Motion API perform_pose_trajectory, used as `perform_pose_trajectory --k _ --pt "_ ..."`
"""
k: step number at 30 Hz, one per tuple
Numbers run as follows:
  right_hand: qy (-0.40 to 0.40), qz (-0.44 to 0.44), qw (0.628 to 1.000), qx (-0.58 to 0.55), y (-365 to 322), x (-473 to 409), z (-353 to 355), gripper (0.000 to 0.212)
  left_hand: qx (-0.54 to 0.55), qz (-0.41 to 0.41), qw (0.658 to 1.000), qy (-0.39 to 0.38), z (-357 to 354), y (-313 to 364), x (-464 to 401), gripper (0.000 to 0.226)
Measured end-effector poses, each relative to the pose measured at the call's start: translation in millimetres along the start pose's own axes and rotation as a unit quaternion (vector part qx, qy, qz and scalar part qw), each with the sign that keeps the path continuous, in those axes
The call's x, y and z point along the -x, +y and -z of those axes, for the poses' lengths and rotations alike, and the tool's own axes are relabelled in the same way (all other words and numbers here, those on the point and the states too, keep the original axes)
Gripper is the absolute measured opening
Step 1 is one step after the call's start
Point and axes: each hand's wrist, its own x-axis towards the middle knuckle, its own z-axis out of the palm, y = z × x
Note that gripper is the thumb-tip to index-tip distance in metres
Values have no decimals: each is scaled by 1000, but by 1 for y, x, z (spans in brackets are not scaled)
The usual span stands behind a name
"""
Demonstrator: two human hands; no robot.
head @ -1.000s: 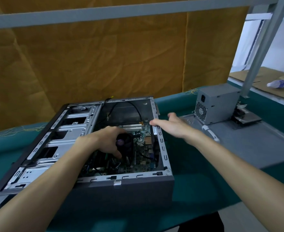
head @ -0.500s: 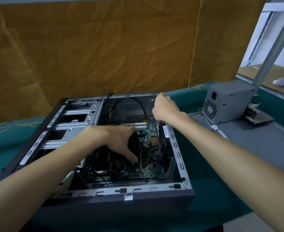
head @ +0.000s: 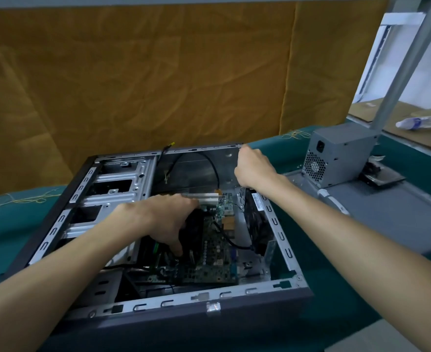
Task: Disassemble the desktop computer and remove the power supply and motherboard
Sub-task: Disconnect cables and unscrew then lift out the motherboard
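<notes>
The open computer case (head: 234, 304) lies on its side on the green-covered table. Inside it the green motherboard (head: 214, 252) sits tilted, its right edge near the rear fan (head: 256, 224). My left hand (head: 163, 219) grips the black CPU cooler (head: 194, 229) on the board, thumb down beside it. My right hand (head: 253, 166) grips the case's far right rim, fingers curled over the edge. The grey power supply (head: 338, 154) stands outside the case on the removed side panel (head: 392, 212) to the right.
A black cable (head: 209, 161) loops across the case's empty rear bay. Silver drive bays (head: 112, 189) fill the case's left half. An orange curtain hangs behind the table. A metal post (head: 407, 64) rises at the right, with a plastic bottle (head: 416, 122) on cardboard beyond.
My right hand has moved from the case's right side rail up to its far right corner and closed on the rim. My left hand has stayed on the cooler; the view has come closer.
</notes>
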Motion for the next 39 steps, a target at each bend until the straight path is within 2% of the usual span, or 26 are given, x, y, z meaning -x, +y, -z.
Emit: perform_pose_trajectory --k 6,11,14,17,20,22,25,31,34,37,39 --pt "6 -2 1000 3 1 2 0 42 -11 -25 999 23 1 5 5 91" --pt "8 -2 1000 9 2 0 0 39 47 -48 997 40 3 10 11 85" --pt "7 2 1000 9 1 2 0 41 52 -50 997 23 0 15 16 83" --pt "0 8 1000 5 2 2 1 42 3 -44 999 7 -2 19 18 96" --pt "-5 13 1000 5 4 2 2 41 -5 -36 999 -25 0 23 18 97" --pt "24 47 997 51 2 3 2 41 41 -36 995 -81 10 22 16 86" --pt "102 147 974 136 -1 -4 -2 39 124 -56 983 -122 30 17 3 51" --pt "72 211 963 152 -20 -39 -1 41 145 33 989 -3 25 -4 -64 29" --pt "-6 200 971 130 -22 -56 -1 36 167 63 984 -21 19 -9 -87 29" --pt "-1 205 973 109 -13 -57 -9 40 189 25 979 -71 18 -4 -99 32" --pt "33 214 973 84 -8 -54 -11 38 147 3 984 -102 19 0 -101 39"
